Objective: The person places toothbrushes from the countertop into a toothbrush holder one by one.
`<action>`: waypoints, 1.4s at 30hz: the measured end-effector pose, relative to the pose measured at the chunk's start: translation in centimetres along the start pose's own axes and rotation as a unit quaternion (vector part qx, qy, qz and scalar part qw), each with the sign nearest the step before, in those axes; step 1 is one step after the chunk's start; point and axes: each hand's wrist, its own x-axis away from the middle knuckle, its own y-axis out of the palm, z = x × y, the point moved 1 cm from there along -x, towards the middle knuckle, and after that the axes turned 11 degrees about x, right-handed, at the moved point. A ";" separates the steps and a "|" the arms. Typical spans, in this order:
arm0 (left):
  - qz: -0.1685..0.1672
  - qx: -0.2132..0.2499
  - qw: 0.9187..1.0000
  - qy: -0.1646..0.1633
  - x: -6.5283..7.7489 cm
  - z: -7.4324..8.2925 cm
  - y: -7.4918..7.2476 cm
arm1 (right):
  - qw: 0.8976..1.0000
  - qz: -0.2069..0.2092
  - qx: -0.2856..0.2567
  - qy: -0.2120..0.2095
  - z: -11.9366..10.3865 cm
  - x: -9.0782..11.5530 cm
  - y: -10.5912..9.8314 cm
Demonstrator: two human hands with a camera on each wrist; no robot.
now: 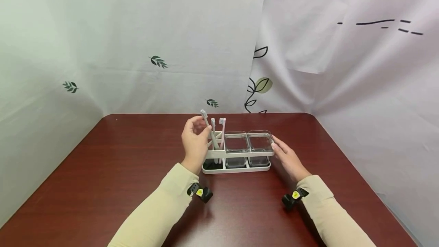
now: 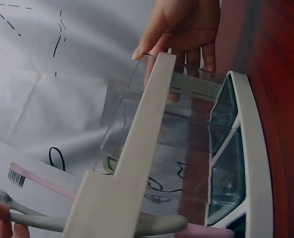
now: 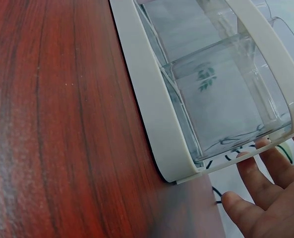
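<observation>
A white toothbrush holder [image 1: 249,154] stands on the table with two clear cups [image 1: 236,142] in it. My left hand [image 1: 196,140] is at its left end and pinches a grey-green toothbrush [image 2: 159,225] near the bristle end. The lower part of that handle reaches down through the holder's upper frame. Beside it, a pink toothbrush [image 1: 223,129] and another toothbrush [image 1: 213,122] lean in the same section. At the opposite end, my right hand [image 1: 289,159] touches the holder's side with fairly straight, spread fingers [image 3: 258,181]. Its thumb lies near the rim of the end cup.
The dark red wooden table [image 1: 137,170] extends around the holder. A pale printed cloth [image 1: 192,41] hangs behind the table and along both sides. Black wrist cameras sit on both sleeves.
</observation>
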 end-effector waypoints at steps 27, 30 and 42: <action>-0.020 -0.073 0.997 -0.017 0.8 -1.7 -0.3 | 1.000 0.000 -0.001 0.000 -0.2 -0.8 0.6; -0.025 -0.083 0.996 -0.013 0.9 -1.7 -0.2 | 1.000 0.000 -0.001 0.001 -0.1 -0.8 0.6; -0.028 -0.099 0.994 -0.023 0.5 -1.8 -0.7 | 1.000 -0.018 -0.014 0.018 -0.2 -0.7 0.7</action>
